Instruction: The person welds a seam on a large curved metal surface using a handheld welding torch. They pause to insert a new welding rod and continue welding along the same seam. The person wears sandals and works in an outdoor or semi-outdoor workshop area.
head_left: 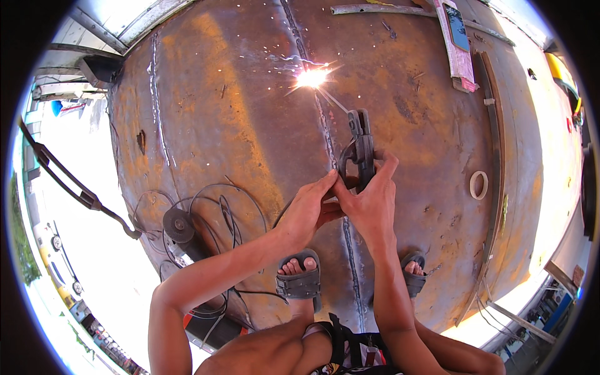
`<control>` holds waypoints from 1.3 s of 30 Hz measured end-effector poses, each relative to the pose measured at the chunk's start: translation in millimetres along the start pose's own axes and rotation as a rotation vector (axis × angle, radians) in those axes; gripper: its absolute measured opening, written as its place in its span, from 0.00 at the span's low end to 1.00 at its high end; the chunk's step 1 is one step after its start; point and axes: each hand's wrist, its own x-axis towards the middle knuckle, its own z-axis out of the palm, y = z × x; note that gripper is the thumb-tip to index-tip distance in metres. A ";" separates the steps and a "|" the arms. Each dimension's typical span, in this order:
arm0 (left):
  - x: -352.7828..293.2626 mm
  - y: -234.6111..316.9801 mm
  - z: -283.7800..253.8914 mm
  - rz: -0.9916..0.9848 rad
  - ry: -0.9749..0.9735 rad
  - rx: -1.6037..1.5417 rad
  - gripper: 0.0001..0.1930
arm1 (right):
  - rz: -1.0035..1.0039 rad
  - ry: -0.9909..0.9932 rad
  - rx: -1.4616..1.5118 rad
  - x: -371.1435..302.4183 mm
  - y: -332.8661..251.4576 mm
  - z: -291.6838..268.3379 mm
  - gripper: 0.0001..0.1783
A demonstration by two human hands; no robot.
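The bare left arm (pixel 219 265) bends sharply at the elbow, its forearm slanting in toward the middle; the right forearm (pixel 387 281) runs out almost straight, between two feet in dark sandals, the left sandal (pixel 299 289) and the right sandal (pixel 415 285). A grinder (pixel 179 226) lies to the left among loose cables (pixel 230 219).

Ahead of the feet the hands come together. The left grip (pixel 306 209) is turned inward, thumb and forefinger reaching to the right thumb; whether it pinches anything I cannot tell. The right grip (pixel 373 197) is wrapped around the handle of a black holder (pixel 362 140), thumb on the left side, fingers curled on the right. The holder points away from the body, above the rusty plate (pixel 425 137) and just right of its seam (pixel 350 250).

From it a thin rod (pixel 334 101) slants left to a bright arc (pixel 312 78) on the seam, sparks scattering beyond. A pale ring (pixel 479 185) lies to the right; farther off, a phone (pixel 457 28) rests on a pink strip (pixel 461 65).
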 end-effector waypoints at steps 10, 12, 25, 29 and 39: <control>1.7 -1.7 -0.9 0.007 -0.011 -0.008 0.26 | 0.021 0.004 0.004 -0.3 -0.7 0.1 0.43; 2.8 -3.0 -2.9 0.008 -0.008 -0.010 0.26 | 0.006 0.000 -0.001 -0.3 -0.2 0.4 0.42; 0.3 -0.3 0.7 0.005 -0.005 -0.005 0.26 | 0.003 -0.003 0.006 0.1 3.2 1.3 0.41; -1.1 1.2 2.4 -0.005 0.008 -0.003 0.26 | -0.019 0.003 0.016 -0.1 2.3 1.4 0.41; -0.1 0.0 1.1 -0.005 -0.002 0.002 0.27 | -0.016 -0.003 0.000 -0.1 1.7 1.6 0.42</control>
